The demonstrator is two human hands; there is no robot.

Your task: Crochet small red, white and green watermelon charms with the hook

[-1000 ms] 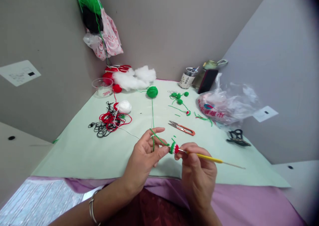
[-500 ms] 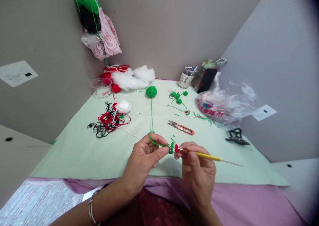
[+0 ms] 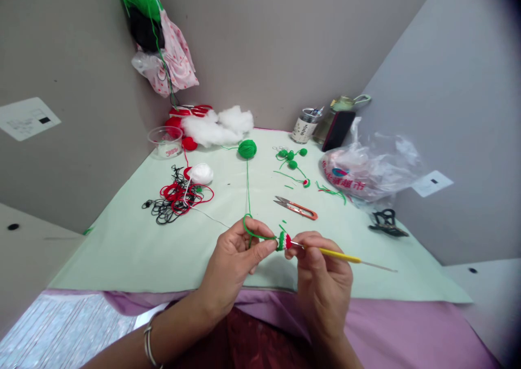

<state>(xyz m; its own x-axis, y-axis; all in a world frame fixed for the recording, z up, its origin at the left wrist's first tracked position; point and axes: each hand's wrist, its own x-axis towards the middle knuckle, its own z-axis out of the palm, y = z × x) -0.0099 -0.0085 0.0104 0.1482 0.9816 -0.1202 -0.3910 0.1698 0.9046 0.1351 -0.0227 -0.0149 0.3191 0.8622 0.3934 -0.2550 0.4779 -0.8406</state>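
Note:
Between my two hands is a small crocheted piece (image 3: 284,241) in green, white and red. My left hand (image 3: 240,249) pinches its green edge between thumb and fingers, with green yarn (image 3: 247,190) looped over the index finger. That strand runs back to a green yarn ball (image 3: 247,149). In my right hand (image 3: 323,277) is a yellow-handled crochet hook (image 3: 337,255), gripped like a pen. The hook's metal shaft reaches into the red side of the piece; its tip is hidden there. Thread snips (image 3: 296,208) with orange handles lie just beyond my hands.
Small green crocheted balls (image 3: 292,164) and yarn scraps (image 3: 331,193) lie at the back right, near a plastic bag (image 3: 366,168) and a black claw clip (image 3: 388,223). On the left are tangled red and black yarn (image 3: 175,195), a white yarn ball (image 3: 201,173) and white stuffing (image 3: 217,127).
My left index finger has lowered and bent, and the green yarn loop over it has drawn in closer to the piece. My right hand keeps the hook in nearly the same place.

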